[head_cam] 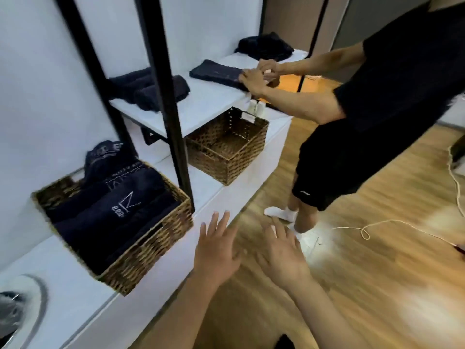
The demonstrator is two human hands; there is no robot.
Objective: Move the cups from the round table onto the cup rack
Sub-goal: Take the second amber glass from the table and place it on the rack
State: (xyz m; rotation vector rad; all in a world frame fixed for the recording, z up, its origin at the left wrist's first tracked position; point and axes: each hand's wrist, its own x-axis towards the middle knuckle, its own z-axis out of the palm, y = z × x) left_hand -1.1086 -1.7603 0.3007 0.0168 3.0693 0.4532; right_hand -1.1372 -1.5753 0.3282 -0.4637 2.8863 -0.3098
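No cup, round table or cup rack shows in the head view. My left hand (217, 250) hovers flat, palm down, fingers spread, over the front edge of a white counter (83, 293). My right hand (283, 253) is beside it over the wooden floor, also palm down with fingers apart. Both hands hold nothing. The picture is blurred by motion.
A wicker basket (151, 250) of dark towels sits on the counter at left; an empty wicker basket (226, 147) stands farther back. A black-framed shelf (201, 107) carries dark folded towels. Another person in black (377, 109) handles something at the shelf. A white cord (377, 226) lies on the floor.
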